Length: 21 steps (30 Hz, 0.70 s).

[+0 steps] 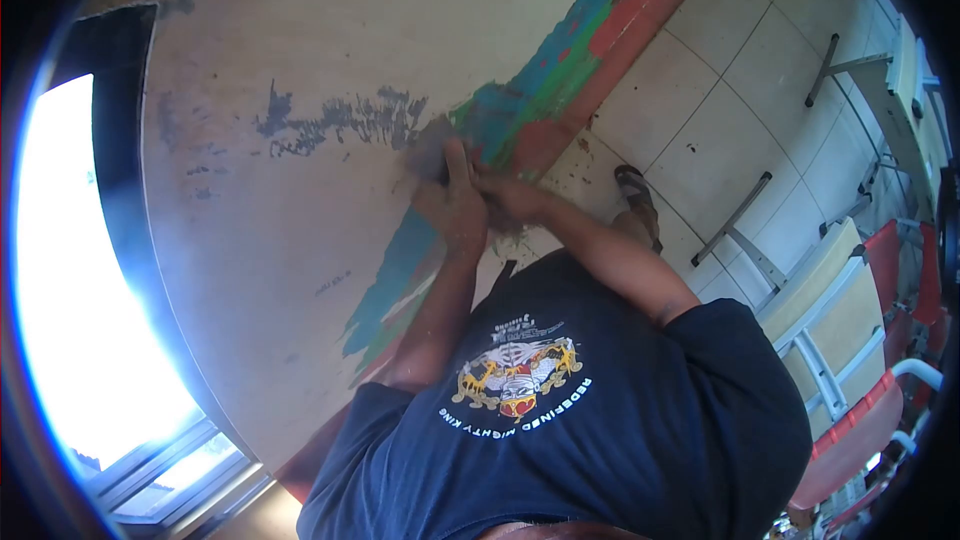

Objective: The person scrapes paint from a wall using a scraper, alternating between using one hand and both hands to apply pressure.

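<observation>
My left hand (457,208) is pressed close to the pale wall (290,210), fingers closed and a finger pointing up along a dark, blurred tool (437,162). Right beside it, my right hand (512,198) is closed too, its fingertips hidden behind the left hand; what it grips I cannot tell. Both hands meet at the edge of a painted band (535,90) in blue, green and red. Grey, scraped-looking marks (345,120) run leftward along the wall from the hands.
Tiled floor (730,120) lies to the right, with loose flakes near the wall's foot. My sandalled foot (637,190) stands there. Folding chairs (835,310), some with red seats, line the right side. A bright window (95,270) is at the left.
</observation>
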Each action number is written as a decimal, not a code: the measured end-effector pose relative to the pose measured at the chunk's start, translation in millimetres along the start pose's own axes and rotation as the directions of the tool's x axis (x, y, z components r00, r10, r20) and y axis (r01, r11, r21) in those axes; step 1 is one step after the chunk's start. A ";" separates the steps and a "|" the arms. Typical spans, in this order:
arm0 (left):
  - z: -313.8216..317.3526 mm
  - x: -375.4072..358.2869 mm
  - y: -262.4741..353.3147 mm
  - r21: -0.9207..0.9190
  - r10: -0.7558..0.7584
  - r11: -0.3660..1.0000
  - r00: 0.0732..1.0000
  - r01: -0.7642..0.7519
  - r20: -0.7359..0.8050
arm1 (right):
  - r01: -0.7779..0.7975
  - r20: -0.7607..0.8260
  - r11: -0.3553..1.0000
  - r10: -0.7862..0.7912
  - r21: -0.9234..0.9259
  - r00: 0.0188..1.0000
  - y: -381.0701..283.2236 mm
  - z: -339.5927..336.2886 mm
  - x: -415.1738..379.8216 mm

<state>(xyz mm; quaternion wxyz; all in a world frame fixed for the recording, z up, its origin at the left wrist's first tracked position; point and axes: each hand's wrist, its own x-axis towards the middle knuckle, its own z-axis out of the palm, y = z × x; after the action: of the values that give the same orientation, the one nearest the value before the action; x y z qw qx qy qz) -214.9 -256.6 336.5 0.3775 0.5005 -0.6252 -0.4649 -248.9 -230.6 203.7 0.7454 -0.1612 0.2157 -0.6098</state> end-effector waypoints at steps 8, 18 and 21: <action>-0.3 -2.2 -21.6 0.065 -0.061 0.996 0.998 0.060 0.013 | -0.072 -0.126 0.995 0.081 0.075 0.989 -0.7 10.0 -20.1; -2.8 -1.3 -22.3 0.104 0.003 0.995 1.000 -0.002 -0.011 | -0.070 -0.127 0.996 0.077 0.060 0.989 6.3 6.5 -9.8; -2.3 -2.5 -17.1 0.074 -0.061 0.995 0.998 0.060 0.014 | -0.025 -0.157 0.991 0.046 0.132 0.987 10.3 9.3 -9.5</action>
<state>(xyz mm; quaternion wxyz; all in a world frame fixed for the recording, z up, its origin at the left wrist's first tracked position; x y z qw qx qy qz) -207.5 -255.7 320.8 0.3397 0.5289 -0.6294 -0.4568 -237.0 -219.4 207.6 0.7455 -0.0591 0.2374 -0.6200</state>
